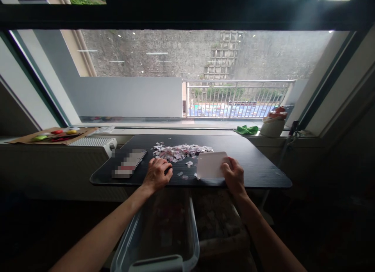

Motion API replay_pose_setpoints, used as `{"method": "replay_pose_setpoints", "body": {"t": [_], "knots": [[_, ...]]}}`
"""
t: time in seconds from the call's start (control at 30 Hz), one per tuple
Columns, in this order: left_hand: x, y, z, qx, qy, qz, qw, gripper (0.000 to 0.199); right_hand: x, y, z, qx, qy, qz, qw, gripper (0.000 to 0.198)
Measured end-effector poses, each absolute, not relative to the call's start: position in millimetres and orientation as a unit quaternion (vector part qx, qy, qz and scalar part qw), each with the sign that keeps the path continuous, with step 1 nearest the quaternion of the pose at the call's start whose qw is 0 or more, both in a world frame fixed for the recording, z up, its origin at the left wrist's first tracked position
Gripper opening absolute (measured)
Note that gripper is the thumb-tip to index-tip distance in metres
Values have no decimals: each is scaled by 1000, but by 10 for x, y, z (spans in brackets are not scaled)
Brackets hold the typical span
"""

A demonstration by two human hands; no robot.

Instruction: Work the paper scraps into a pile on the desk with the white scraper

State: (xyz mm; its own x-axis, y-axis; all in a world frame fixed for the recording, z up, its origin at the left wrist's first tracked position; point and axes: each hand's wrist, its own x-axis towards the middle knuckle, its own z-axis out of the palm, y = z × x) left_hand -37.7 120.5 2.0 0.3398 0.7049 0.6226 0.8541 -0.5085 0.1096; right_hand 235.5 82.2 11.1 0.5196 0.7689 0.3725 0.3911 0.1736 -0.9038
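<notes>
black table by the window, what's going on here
A person is working with both bare hands at the black table. The right hand holds a flat pale sheet by its right edge. The left hand is curled near a loose pile of small pale pieces; whether it holds any is unclear. A clear plastic bin sits below the table's near edge.

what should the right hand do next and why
Probably slide the pale sheet in the right hand gently toward the left hand: a few stray small pieces lie between them, apart from the main pile.
</notes>
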Motion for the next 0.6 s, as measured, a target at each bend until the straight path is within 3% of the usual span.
{"method": "replay_pose_setpoints", "body": {"t": [0.27, 0.6], "knots": [[-356, 1184, 48, -807, -482, -321, 115, 18, 2551, 825, 196, -642, -463, 145, 594, 35], [-348, 1183, 42, -803, -489, -320, 117, 17, 2365, 923, 159, -605, -467, 299, 572, 39]]}}
